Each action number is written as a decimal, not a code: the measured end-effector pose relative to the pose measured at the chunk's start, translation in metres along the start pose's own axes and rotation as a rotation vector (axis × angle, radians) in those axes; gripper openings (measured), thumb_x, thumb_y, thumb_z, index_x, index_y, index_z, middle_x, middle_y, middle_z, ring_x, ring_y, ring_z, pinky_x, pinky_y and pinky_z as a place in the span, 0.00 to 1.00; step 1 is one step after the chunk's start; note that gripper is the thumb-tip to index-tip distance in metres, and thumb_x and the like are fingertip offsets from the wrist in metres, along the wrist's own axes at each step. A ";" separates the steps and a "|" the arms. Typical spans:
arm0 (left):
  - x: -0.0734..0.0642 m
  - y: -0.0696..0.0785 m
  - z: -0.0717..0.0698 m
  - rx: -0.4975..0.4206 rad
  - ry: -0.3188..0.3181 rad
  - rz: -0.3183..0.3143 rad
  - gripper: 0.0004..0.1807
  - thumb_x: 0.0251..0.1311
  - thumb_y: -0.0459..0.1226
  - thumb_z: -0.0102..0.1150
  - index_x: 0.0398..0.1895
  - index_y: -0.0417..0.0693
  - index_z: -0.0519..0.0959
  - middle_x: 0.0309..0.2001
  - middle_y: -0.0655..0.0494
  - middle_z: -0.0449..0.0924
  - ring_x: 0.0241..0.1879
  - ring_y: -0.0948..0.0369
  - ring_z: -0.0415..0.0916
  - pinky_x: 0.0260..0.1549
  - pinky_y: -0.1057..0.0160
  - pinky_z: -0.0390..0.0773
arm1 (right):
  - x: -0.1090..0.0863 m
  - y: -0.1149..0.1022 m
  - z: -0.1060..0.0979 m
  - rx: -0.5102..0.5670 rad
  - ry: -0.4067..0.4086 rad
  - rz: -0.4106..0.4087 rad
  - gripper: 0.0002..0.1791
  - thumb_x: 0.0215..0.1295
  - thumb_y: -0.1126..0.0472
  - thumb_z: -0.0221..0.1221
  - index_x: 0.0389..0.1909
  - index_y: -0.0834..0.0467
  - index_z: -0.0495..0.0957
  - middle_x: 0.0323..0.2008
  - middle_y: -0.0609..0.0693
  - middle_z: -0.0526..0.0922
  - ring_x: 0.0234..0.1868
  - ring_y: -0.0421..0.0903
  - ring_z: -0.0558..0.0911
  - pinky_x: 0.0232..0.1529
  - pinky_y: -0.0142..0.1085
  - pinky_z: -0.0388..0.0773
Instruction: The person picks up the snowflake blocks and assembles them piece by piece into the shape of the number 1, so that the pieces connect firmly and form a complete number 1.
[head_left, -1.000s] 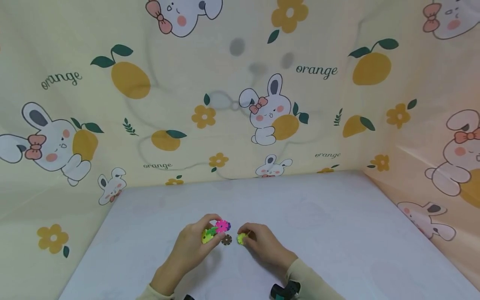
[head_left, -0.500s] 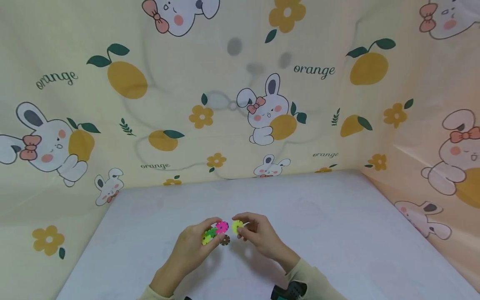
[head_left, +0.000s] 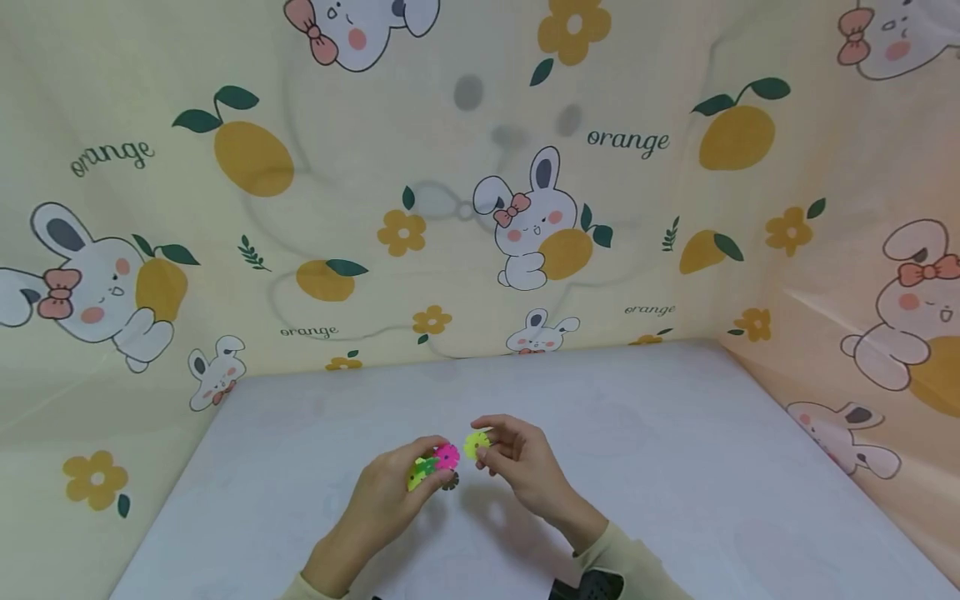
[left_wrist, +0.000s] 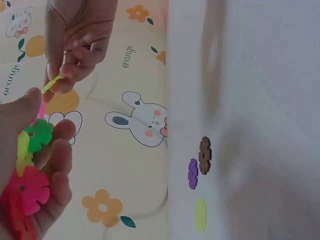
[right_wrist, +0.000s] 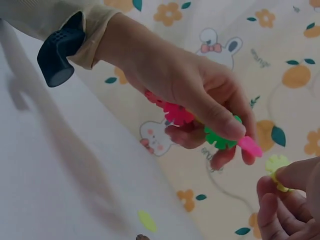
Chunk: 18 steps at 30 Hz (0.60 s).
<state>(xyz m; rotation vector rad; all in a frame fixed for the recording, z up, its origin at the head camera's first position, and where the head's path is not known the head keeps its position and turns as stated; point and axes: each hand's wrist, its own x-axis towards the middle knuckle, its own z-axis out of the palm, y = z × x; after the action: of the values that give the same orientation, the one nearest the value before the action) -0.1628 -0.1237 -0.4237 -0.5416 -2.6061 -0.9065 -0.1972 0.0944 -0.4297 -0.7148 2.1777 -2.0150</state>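
My left hand [head_left: 382,485] holds a joined chain of flower-shaped plastic snowflake discs above the table. A pink disc [head_left: 447,456] sits at its outer end, followed by a green disc [left_wrist: 39,134], a yellow one, another pink one [left_wrist: 31,190] and a red one [left_wrist: 21,215]. Between thumb and fingers, my right hand [head_left: 542,475] pinches a loose yellow snowflake disc [head_left: 476,444]. It is just right of the chain's pink end; the head view shows a small gap there. Fingers partly hide the chain.
Below the hands, a brown disc [left_wrist: 205,155], a purple disc [left_wrist: 193,174] and a yellow-green disc [left_wrist: 201,215] lie on the white tabletop [head_left: 637,417]. A patterned cloth [head_left: 420,125] hangs behind and beside the table.
My right hand has picked the yellow disc up off the table and raised it beside the chain's pink end. My left hand has stayed almost in place, still holding the chain.
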 end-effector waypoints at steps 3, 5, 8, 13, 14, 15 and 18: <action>0.000 0.001 0.000 -0.029 0.012 -0.002 0.19 0.58 0.41 0.72 0.53 0.52 0.83 0.41 0.62 0.89 0.38 0.68 0.82 0.40 0.63 0.83 | -0.001 -0.001 0.002 -0.001 0.034 -0.013 0.15 0.69 0.71 0.59 0.55 0.66 0.76 0.39 0.68 0.83 0.32 0.37 0.82 0.34 0.30 0.81; 0.001 0.002 0.000 -0.065 0.010 -0.006 0.19 0.58 0.40 0.72 0.53 0.52 0.84 0.41 0.62 0.89 0.39 0.68 0.83 0.42 0.62 0.84 | -0.001 -0.002 0.003 0.001 0.050 -0.020 0.14 0.68 0.71 0.59 0.54 0.66 0.77 0.40 0.68 0.84 0.32 0.37 0.83 0.34 0.30 0.81; 0.001 0.003 0.000 -0.124 -0.008 -0.019 0.19 0.58 0.40 0.72 0.53 0.50 0.84 0.40 0.62 0.89 0.37 0.70 0.81 0.41 0.64 0.83 | -0.001 -0.004 0.004 0.010 0.059 -0.033 0.13 0.69 0.71 0.58 0.52 0.68 0.78 0.40 0.69 0.84 0.33 0.38 0.82 0.35 0.30 0.81; 0.001 0.004 -0.001 -0.170 -0.034 -0.029 0.19 0.59 0.40 0.71 0.54 0.48 0.84 0.41 0.61 0.89 0.37 0.71 0.80 0.41 0.65 0.83 | -0.002 -0.005 0.007 0.014 0.071 -0.059 0.12 0.69 0.70 0.59 0.51 0.68 0.79 0.38 0.69 0.83 0.33 0.37 0.82 0.36 0.29 0.81; 0.001 0.004 0.000 -0.176 -0.042 -0.029 0.19 0.60 0.40 0.70 0.54 0.48 0.84 0.41 0.61 0.89 0.37 0.71 0.79 0.41 0.66 0.83 | -0.002 -0.005 0.008 0.013 0.074 -0.064 0.12 0.69 0.70 0.59 0.51 0.68 0.79 0.38 0.69 0.83 0.33 0.37 0.82 0.36 0.29 0.81; 0.001 0.004 0.000 -0.185 -0.052 -0.031 0.19 0.60 0.40 0.70 0.54 0.48 0.84 0.42 0.60 0.89 0.38 0.71 0.80 0.42 0.66 0.83 | -0.002 -0.005 0.008 0.013 0.075 -0.067 0.12 0.69 0.70 0.59 0.51 0.67 0.80 0.38 0.69 0.83 0.33 0.36 0.82 0.36 0.29 0.81; 0.000 0.004 -0.001 -0.203 -0.072 -0.038 0.19 0.60 0.40 0.70 0.55 0.48 0.84 0.43 0.60 0.89 0.38 0.70 0.80 0.41 0.67 0.82 | -0.003 -0.005 0.009 0.012 0.071 -0.082 0.12 0.69 0.69 0.59 0.51 0.67 0.80 0.38 0.70 0.83 0.33 0.35 0.82 0.36 0.28 0.81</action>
<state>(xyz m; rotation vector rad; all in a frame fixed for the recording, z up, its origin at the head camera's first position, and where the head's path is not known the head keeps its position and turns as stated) -0.1610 -0.1211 -0.4211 -0.5878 -2.6117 -1.1944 -0.1896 0.0869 -0.4270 -0.7553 2.2072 -2.1223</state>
